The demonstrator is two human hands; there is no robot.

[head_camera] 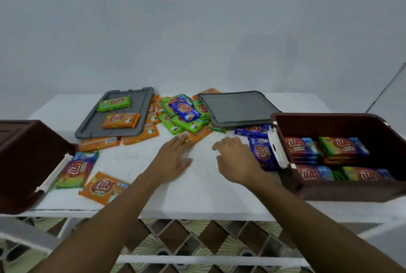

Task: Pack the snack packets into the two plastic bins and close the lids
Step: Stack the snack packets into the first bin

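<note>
Two brown plastic bins stand at the table's ends: the left bin (24,163) shows only its outer wall, the right bin (329,191) is open with several packets inside. Two grey lids lie at the back: the left lid (87,127) carries a green and an orange packet, the right lid (237,108) is bare. A heap of snack packets (186,116) lies between the lids. My left hand (173,158) reaches flat toward an orange packet (197,136), fingertips at its edge. My right hand (235,158) hovers with relaxed fingers beside a blue packet (263,152), holding nothing.
More packets lie loose: orange ones (98,143) in front of the left lid, a green one (74,170) and an orange one (103,187) near the left bin, and blue ones (252,130) by the right bin. The white table's front edge (197,213) runs below my wrists. A wall stands behind.
</note>
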